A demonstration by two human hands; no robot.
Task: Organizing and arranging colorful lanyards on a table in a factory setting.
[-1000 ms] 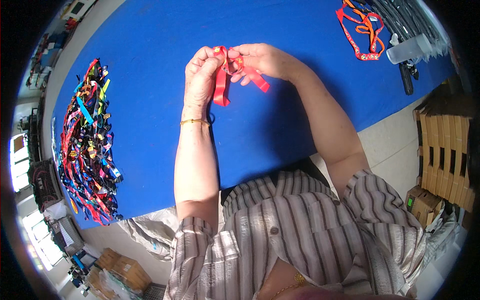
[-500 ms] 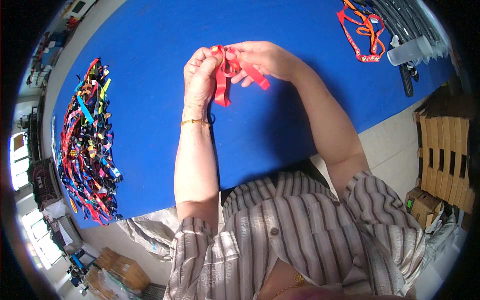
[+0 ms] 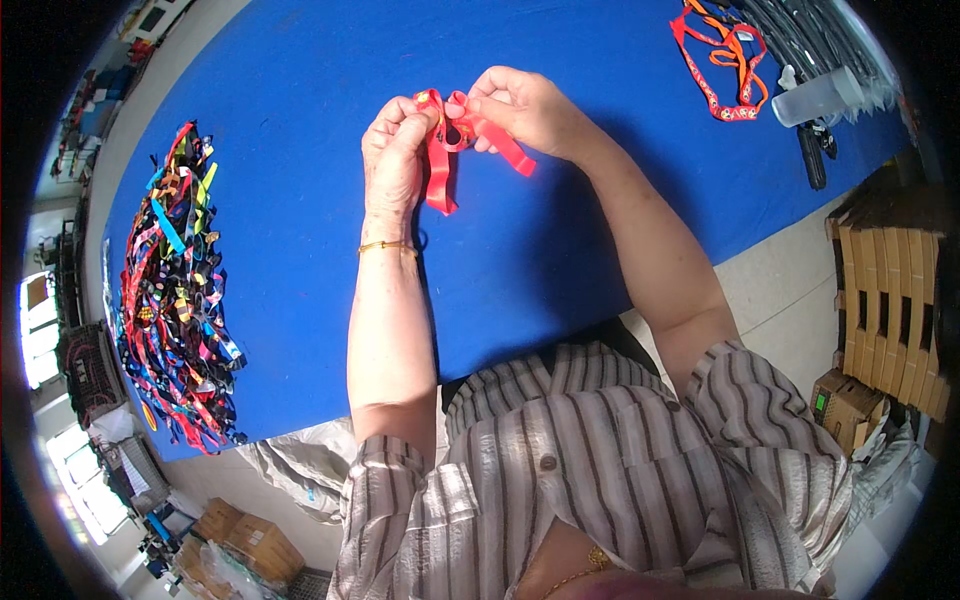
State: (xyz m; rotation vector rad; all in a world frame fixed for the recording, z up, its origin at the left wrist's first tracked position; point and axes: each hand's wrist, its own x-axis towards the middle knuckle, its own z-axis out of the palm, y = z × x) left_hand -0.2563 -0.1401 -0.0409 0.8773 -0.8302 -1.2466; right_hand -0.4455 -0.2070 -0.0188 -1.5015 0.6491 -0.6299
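Observation:
A red patterned ribbon strap [image 3: 441,180] is held up between my two hands above the blue table. My left hand [image 3: 396,145] pinches one part of it between thumb and fingers, and a plain red end hangs below. My right hand [image 3: 525,112] is closed on another part, with a second red tail slanting down to the right beneath the fingers. Between the hands the strap curls into small loops with yellow and dark marks. How the loops cross cannot be made out, and fingertips hide parts of the strap.
A long heap of many-coloured straps [image 3: 180,300] lies along the table's left side. At the far right are a red and orange strap [image 3: 740,112], a clear cylinder [image 3: 818,97], a black-handled tool [image 3: 812,160] and dark bundled strips [image 3: 800,45]. Slatted cardboard [image 3: 890,310] stands off the table.
My right hand has shifted slightly up, and its fingers have drawn in from a looser spread to a pinch on the strap. The loops between the hands look more opened out.

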